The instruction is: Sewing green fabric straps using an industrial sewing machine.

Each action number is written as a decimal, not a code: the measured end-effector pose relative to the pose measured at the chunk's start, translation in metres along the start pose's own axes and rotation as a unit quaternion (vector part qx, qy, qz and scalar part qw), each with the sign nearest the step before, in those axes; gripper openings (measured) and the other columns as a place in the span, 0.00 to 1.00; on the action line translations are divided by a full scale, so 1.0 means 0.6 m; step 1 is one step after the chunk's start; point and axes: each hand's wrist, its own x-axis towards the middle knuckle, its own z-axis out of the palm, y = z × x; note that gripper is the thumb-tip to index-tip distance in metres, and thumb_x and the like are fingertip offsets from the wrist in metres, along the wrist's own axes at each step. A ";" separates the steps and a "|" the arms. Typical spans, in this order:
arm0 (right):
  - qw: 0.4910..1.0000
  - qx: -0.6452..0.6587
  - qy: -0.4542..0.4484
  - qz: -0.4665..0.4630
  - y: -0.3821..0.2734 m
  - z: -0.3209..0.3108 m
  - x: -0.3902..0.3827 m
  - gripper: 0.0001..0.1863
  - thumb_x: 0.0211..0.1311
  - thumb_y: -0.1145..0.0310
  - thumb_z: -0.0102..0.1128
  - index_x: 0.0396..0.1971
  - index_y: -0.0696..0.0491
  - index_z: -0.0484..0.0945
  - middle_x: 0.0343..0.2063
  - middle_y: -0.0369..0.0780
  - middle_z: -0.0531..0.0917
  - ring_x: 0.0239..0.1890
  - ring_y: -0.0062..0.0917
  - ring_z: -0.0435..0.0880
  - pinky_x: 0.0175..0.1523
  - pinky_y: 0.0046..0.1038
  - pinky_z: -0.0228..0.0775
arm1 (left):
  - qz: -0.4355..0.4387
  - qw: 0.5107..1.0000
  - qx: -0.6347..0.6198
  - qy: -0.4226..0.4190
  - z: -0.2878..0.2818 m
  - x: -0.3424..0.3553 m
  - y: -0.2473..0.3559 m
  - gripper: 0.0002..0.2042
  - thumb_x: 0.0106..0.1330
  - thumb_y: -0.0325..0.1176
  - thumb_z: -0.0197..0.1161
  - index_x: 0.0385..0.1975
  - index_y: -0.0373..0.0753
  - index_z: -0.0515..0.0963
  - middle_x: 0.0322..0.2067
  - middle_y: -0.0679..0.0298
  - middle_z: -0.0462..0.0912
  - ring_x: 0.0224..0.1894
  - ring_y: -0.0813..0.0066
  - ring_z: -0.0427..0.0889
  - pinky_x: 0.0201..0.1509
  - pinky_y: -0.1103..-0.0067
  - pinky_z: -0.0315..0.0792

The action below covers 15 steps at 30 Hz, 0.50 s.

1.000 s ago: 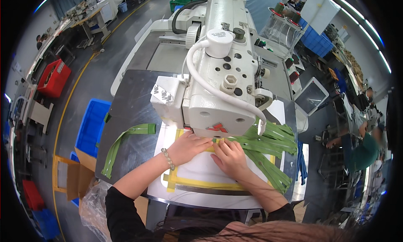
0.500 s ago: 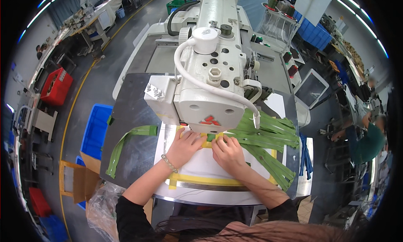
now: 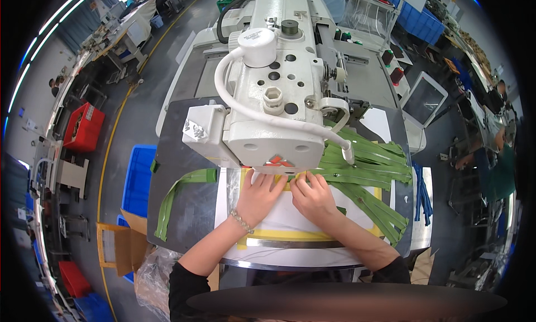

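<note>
My left hand [image 3: 259, 199] lies with fingers apart on the white board [image 3: 273, 221] edged with yellow tape [image 3: 296, 234], its fingertips just below the head of a white industrial sewing machine [image 3: 273, 135]. My right hand [image 3: 311, 196] is beside it, fingers bent and drawn together at the taped area under the machine head; what they hold is hidden. Several green zippers [image 3: 363, 165] fan out over the board's right side, near my right hand. One more green zipper [image 3: 174, 199] lies alone on the dark metal table [image 3: 184, 227] to the left.
Blue zippers [image 3: 424, 199] hang at the table's right. A screen [image 3: 424, 98] stands behind them. A blue crate [image 3: 137, 177], cardboard box [image 3: 125, 249] and crumpled plastic [image 3: 153, 280] are at the left; a red crate [image 3: 84, 126] stands farther off. A co-worker's green sleeve [image 3: 499, 171] is far right.
My view has shifted, so the machine sits higher and the table slightly rightward. My left fingers have spread a little. Both hands remain under the machine head, where a small green piece showed between them earlier.
</note>
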 end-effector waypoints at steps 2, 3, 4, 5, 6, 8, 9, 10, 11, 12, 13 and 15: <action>1.000 -0.003 -0.004 -0.001 -0.001 0.003 -0.002 0.14 0.43 0.73 0.58 0.34 0.61 0.77 0.34 0.47 0.76 0.40 0.39 0.79 0.44 0.33 0.69 | -0.001 1.000 0.006 -0.008 0.003 -0.003 0.000 0.17 0.59 0.34 0.55 0.50 0.48 0.76 0.42 0.67 0.75 0.45 0.74 0.75 0.58 0.60 0.62; 1.000 0.000 0.001 -0.001 -0.001 0.002 0.000 0.14 0.43 0.73 0.57 0.33 0.61 0.77 0.34 0.47 0.76 0.40 0.39 0.79 0.44 0.33 0.69 | -0.003 1.000 0.017 -0.013 0.000 -0.001 0.000 0.18 0.60 0.35 0.56 0.51 0.49 0.75 0.40 0.69 0.75 0.44 0.75 0.75 0.58 0.60 0.60; 1.000 0.003 0.005 0.000 -0.001 0.000 0.001 0.14 0.43 0.73 0.57 0.33 0.61 0.77 0.34 0.47 0.76 0.40 0.39 0.79 0.44 0.33 0.69 | 0.000 1.000 0.019 -0.013 -0.003 0.001 0.000 0.18 0.60 0.35 0.56 0.51 0.49 0.75 0.40 0.69 0.75 0.44 0.75 0.75 0.58 0.60 0.60; 1.000 0.003 0.007 0.001 -0.001 -0.002 0.003 0.14 0.43 0.73 0.57 0.33 0.61 0.77 0.34 0.47 0.76 0.40 0.39 0.79 0.44 0.33 0.69 | 0.003 1.000 0.020 -0.011 -0.008 0.003 -0.001 0.18 0.60 0.35 0.56 0.51 0.48 0.75 0.40 0.68 0.75 0.43 0.75 0.75 0.57 0.60 0.61; 1.000 0.002 0.007 0.002 -0.001 -0.002 0.003 0.14 0.43 0.73 0.57 0.33 0.61 0.77 0.34 0.47 0.76 0.40 0.39 0.79 0.45 0.33 0.69 | 0.004 1.000 0.019 -0.010 -0.007 0.003 -0.001 0.17 0.60 0.35 0.56 0.51 0.48 0.75 0.39 0.68 0.75 0.43 0.74 0.75 0.57 0.60 0.62; 1.000 0.002 0.006 0.002 -0.002 -0.001 0.003 0.14 0.43 0.73 0.57 0.33 0.61 0.77 0.34 0.47 0.76 0.40 0.39 0.79 0.45 0.33 0.69 | 0.005 1.000 0.014 -0.006 -0.005 0.003 -0.003 0.17 0.60 0.35 0.56 0.51 0.48 0.75 0.39 0.68 0.75 0.42 0.74 0.75 0.56 0.60 0.63; 1.000 0.003 0.006 0.004 -0.003 0.000 0.003 0.14 0.43 0.73 0.57 0.33 0.61 0.77 0.34 0.47 0.76 0.40 0.39 0.79 0.44 0.33 0.69 | 0.006 1.000 0.009 -0.002 -0.004 0.003 -0.004 0.17 0.60 0.35 0.55 0.51 0.48 0.75 0.39 0.68 0.75 0.42 0.73 0.75 0.55 0.61 0.63; 1.000 0.004 0.006 0.006 -0.003 0.002 0.003 0.14 0.43 0.73 0.57 0.33 0.61 0.77 0.34 0.47 0.76 0.40 0.39 0.79 0.44 0.33 0.69 | 0.006 1.000 0.009 -0.003 -0.004 0.002 -0.004 0.17 0.60 0.35 0.55 0.51 0.48 0.75 0.39 0.68 0.75 0.42 0.73 0.75 0.55 0.61 0.63; 1.000 0.005 0.006 0.007 -0.004 0.003 0.002 0.14 0.43 0.73 0.57 0.33 0.61 0.77 0.34 0.47 0.76 0.40 0.39 0.79 0.44 0.33 0.69 | 0.004 1.000 0.006 -0.007 -0.004 0.002 -0.004 0.17 0.60 0.34 0.55 0.51 0.48 0.75 0.39 0.68 0.75 0.42 0.73 0.75 0.55 0.61 0.64; 1.000 0.002 -0.003 0.011 -0.004 0.004 -0.001 0.15 0.42 0.73 0.59 0.35 0.60 0.77 0.35 0.46 0.76 0.42 0.38 0.78 0.46 0.34 0.69 | 0.001 1.000 0.002 -0.011 -0.005 0.002 -0.003 0.17 0.60 0.34 0.55 0.51 0.48 0.75 0.39 0.68 0.75 0.42 0.73 0.75 0.55 0.61 0.64; 1.000 0.000 -0.012 0.015 -0.005 0.005 -0.003 0.17 0.41 0.73 0.62 0.36 0.58 0.77 0.37 0.45 0.77 0.43 0.36 0.77 0.47 0.34 0.69 | 0.002 1.000 0.002 -0.012 -0.005 0.001 -0.003 0.17 0.60 0.34 0.55 0.51 0.48 0.75 0.39 0.68 0.75 0.42 0.73 0.75 0.55 0.61 0.64; 1.000 0.002 -0.014 0.016 -0.005 0.002 -0.002 0.17 0.41 0.73 0.62 0.36 0.58 0.77 0.37 0.45 0.77 0.43 0.36 0.77 0.47 0.34 0.69 | 0.000 1.000 0.003 -0.023 -0.005 0.000 -0.003 0.17 0.60 0.34 0.55 0.51 0.47 0.75 0.39 0.67 0.75 0.43 0.72 0.75 0.56 0.62 0.64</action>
